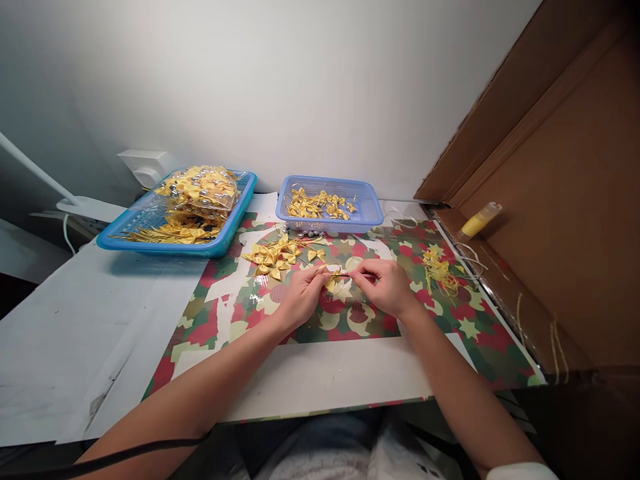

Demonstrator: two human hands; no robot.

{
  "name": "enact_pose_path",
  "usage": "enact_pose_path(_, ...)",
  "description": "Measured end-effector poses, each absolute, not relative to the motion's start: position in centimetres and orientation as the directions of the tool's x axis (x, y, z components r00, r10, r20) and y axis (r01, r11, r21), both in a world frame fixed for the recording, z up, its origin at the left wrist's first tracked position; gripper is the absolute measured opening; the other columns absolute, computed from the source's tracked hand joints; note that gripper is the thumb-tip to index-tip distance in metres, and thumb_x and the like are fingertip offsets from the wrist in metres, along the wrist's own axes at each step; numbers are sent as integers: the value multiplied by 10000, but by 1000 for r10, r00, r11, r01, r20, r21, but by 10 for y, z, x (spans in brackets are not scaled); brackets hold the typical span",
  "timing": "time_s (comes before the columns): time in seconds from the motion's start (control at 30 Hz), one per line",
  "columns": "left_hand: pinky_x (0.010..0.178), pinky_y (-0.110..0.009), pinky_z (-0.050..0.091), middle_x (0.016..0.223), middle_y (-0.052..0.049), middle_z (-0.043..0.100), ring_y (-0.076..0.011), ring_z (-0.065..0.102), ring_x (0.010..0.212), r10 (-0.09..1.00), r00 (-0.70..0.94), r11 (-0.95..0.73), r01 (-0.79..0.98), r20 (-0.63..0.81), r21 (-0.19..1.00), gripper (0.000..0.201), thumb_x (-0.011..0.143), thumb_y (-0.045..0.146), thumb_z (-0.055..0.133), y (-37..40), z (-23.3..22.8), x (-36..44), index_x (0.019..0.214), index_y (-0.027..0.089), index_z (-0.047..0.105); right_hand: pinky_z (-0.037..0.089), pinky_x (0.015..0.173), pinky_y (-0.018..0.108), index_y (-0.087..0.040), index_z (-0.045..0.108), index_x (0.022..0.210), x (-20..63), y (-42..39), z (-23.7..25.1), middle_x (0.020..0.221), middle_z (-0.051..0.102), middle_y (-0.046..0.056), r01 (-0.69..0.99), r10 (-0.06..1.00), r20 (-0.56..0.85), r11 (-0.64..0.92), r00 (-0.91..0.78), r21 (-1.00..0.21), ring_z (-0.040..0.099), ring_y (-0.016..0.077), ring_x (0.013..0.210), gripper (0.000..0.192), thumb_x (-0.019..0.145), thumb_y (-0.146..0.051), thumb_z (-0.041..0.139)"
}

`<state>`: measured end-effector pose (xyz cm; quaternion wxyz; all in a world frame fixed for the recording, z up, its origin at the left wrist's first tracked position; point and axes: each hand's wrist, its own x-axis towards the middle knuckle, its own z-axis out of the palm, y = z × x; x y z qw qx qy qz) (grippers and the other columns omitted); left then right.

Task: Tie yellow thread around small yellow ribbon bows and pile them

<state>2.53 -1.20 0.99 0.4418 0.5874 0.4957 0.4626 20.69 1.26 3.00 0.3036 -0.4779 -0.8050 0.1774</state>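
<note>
Over the patterned sheet, my left hand (306,293) pinches a small yellow ribbon bow (332,283) between thumb and fingers. My right hand (386,283) is closed just to the right of it, gripping a thin dark rod (344,274) whose tip reaches the bow. Whether the rod is a tool or a wire stem I cannot tell. A fine loop of thread or wire curves around the bow. Just beyond my left hand lies a loose pile of yellow bows (275,257) with thin gold stems. Several silvery beads (311,234) sit behind that pile.
A blue tray (113,235) at the left holds bagged and loose bows. At the back, a lilac basket (371,212) contains more bows. Yellow thread scraps (445,279) lie at the right, near a tube with yellow contents (477,223). Cardboard (560,167) walls the right side.
</note>
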Motion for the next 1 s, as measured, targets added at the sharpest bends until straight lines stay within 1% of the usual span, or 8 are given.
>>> enact_pose_path(0.13, 540, -258, 272, 558, 34, 313, -119, 282, 541, 993, 65, -110, 185, 99, 977, 296, 780, 329, 431, -12, 11, 25, 552, 206, 288, 308, 543, 244, -189, 536, 594, 211, 14, 29, 540, 499, -17, 593, 865, 347, 501, -362, -630, 443, 116, 536, 322, 871, -343, 475)
enact_pose_path(0.3, 544, -255, 264, 566, 30, 292, -121, 274, 557, 993, 54, -116, 201, 107, 973, 296, 780, 329, 412, -10, 9, 23, 564, 206, 252, 309, 539, 257, -196, 498, 661, 218, 21, 24, 574, 416, -21, 352, 873, 431, 487, -227, -800, 387, 123, 549, 362, 905, -450, 418)
enact_pose_path(0.43, 573, -254, 291, 591, 24, 338, -126, 324, 591, 985, 101, -159, 192, 142, 968, 277, 798, 327, 412, -10, 8, 20, 569, 198, 324, 261, 513, 248, -212, 360, 635, 212, 25, 15, 591, 292, -55, 165, 939, 315, 336, -141, -927, 286, 99, 536, 399, 842, -495, 550)
enact_pose_path(0.57, 593, -254, 317, 620, 23, 398, -126, 373, 609, 967, 115, -245, 198, 226, 949, 289, 834, 347, 436, -12, 7, 20, 594, 190, 401, 239, 483, 238, -224, 250, 609, 198, 20, 9, 581, 255, -72, -24, 951, 188, 188, -247, -982, 257, 80, 509, 504, 764, -478, 657)
enact_pose_path(0.73, 575, -253, 310, 617, 25, 414, -119, 379, 594, 944, 167, -318, 250, 283, 914, 315, 880, 359, 435, -13, 4, 20, 618, 185, 437, 210, 443, 228, -209, 414, 683, 185, 8, 6, 579, 326, -73, -65, 919, 93, 74, -384, -995, 264, 69, 476, 389, 778, -507, 646)
enact_pose_path(0.87, 570, -244, 318, 599, 33, 380, -109, 359, 576, 932, 205, -338, 205, 298, 918, 352, 900, 377, 427, -14, 4, 20, 605, 184, 420, 213, 428, 225, -206, 432, 681, 179, 5, -2, 538, 294, -83, -190, 905, 67, -16, -420, -982, 252, 66, 448, 387, 783, -530, 619)
enact_pose_path(0.93, 555, -241, 313, 587, 35, 366, -108, 346, 566, 939, 165, -331, 182, 303, 926, 353, 889, 376, 436, -14, 3, 21, 593, 186, 413, 221, 438, 228, -200, 462, 680, 176, 3, -5, 534, 301, -77, -224, 914, 115, 27, -388, -974, 261, 69, 456, 370, 799, -518, 607)
enact_pose_path(1.0, 546, -242, 316, 586, 29, 388, -113, 358, 570, 947, 104, -319, 158, 305, 935, 340, 871, 374, 446, -14, 3, 22, 589, 186, 427, 234, 460, 234, -191, 499, 689, 175, 1, -6, 553, 328, -64, -203, 921, 191, 126, -340, -971, 271, 72, 479, 345, 832, -494, 585)
